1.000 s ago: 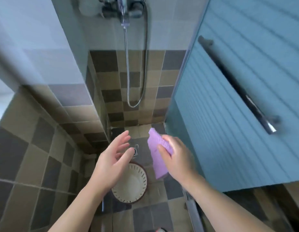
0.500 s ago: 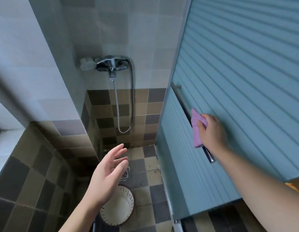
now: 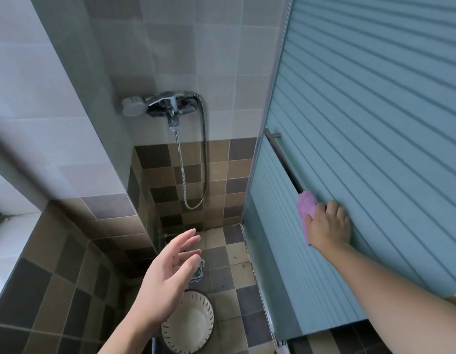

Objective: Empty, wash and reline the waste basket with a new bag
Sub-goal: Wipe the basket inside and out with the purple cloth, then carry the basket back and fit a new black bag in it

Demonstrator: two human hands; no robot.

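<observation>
Waste basket on the shower floor, cloth at the door rail

The cream waste basket (image 3: pixel 188 325) stands on the tiled floor (image 3: pixel 243 274) just under the left hand (image 3: pixel 168 277), whose fingers are spread and hold nothing. Farther right, the right hand (image 3: pixel 329 226) grips a purple cloth (image 3: pixel 305 208) against the blue door's rail (image 3: pixel 283 159). Beyond hangs the shower mixer (image 3: pixel 168 104). Since half a second ago the right hand has dropped lower on the rail.

The right hand (image 3: pixel 328 227) hides the purple cloth's (image 3: pixel 305 203) lower part.
</observation>
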